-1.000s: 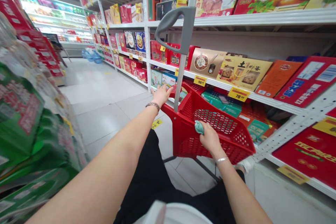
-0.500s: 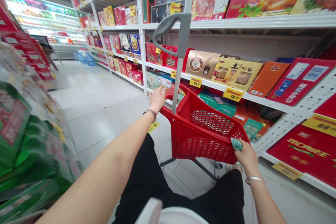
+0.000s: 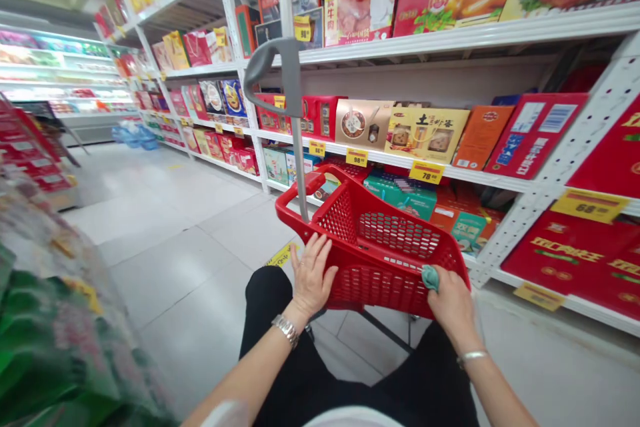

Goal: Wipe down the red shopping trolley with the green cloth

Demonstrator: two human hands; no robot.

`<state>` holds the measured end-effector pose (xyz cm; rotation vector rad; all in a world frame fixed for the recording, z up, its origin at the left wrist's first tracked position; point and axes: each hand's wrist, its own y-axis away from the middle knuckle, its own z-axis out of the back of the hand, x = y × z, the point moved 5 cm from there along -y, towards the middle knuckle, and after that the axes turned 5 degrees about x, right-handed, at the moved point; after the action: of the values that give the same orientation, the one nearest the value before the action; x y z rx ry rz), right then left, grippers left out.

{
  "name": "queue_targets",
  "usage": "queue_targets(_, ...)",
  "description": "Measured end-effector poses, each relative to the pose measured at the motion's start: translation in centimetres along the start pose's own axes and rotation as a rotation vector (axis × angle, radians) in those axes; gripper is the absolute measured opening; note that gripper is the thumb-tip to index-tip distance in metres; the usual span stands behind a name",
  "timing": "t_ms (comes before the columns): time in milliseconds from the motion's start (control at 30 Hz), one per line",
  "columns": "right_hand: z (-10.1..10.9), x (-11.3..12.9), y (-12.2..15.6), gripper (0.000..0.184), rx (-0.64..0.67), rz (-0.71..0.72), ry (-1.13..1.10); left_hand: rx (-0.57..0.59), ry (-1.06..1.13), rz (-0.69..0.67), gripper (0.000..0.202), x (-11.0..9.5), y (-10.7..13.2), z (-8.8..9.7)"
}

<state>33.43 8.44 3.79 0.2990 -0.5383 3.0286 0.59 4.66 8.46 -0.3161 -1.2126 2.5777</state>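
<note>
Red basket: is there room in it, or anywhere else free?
Yes. What shows inside the red plastic wheeled basket is bare mesh, between the left hand on its side and the right hand pressing a teal cloth on its rim. The grey tiled floor left of it is open too. The white shelves behind are packed with boxes.

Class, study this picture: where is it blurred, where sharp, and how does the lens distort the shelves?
Head view: green packs lower left are smeared by blur; the red basket, the left hand spread on it and the right hand clutching a teal cloth are sharp; shelf uprights lean and splay, a wide-angle effect; light is bright and even, no hard shadows.
</note>
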Motion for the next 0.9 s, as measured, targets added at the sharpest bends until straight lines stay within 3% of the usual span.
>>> queue_targets(67,0.3,1.6,1.1,0.047,0.008,0.013,-0.012,0.08,0.007,-0.108,0.058,-1.4,-1.5,-0.3)
queue_targets(100,0.5,2.5,1.6,0.049,0.017,0.023,-0.024,0.126,-0.005,-0.098,0.058,-1.5,-2.8,-0.7)
queue_targets(267,1.1,6.9,3.9,0.065,0.078,0.135,-0.153,0.395,-0.122,0.182,0.067,1.5,-8.1,-3.5)
queue_targets(433,2.4,13.1,4.4,0.074,0.218,0.341,-0.319,0.547,-0.222,0.197,0.066,3.8,-8.3,-4.8)
queue_targets(600,3.1,18.5,3.8,0.07,0.241,0.485,-0.33,0.626,-0.279,0.175,0.065,5.0,-8.3,-4.6)
queue_targets(733,2.4,18.3,4.0,0.07,0.251,0.481,-0.313,0.642,-0.29,0.156,0.065,5.7,-8.6,-4.8)
queue_targets(900,2.3,13.9,4.6,0.073,0.264,0.412,-0.346,0.658,-0.275,0.157,0.061,6.0,-8.9,-5.4)
